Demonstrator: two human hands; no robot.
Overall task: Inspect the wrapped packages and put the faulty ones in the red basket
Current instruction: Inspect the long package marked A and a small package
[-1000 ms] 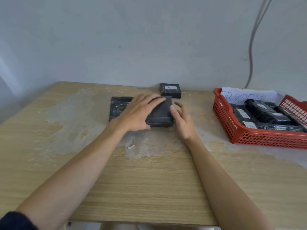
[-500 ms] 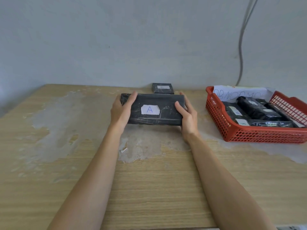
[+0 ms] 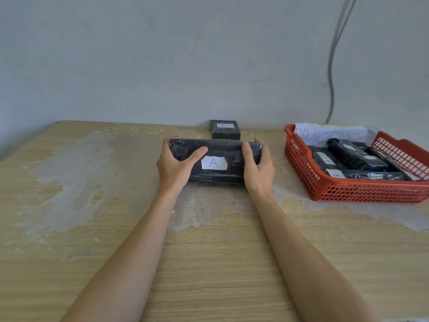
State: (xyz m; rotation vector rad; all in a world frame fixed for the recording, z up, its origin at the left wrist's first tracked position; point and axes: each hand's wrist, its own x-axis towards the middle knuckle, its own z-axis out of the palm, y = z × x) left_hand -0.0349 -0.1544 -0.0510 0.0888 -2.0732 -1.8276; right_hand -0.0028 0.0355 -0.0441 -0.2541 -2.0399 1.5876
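Both hands grip the package (image 3: 222, 154) by its ends: left hand (image 3: 173, 167) and right hand (image 3: 257, 169), thumbs across the front, fingers curled behind. Its label (image 3: 213, 163) reads "A". It is held left of the basket (image 3: 362, 190), which holds more packages. Another small package (image 3: 224, 129) sits behind it.

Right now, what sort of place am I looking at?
Probably a makeshift package-checking bench: a worn wooden table, a black wrapped package labelled A, and a red basket of similar ones.
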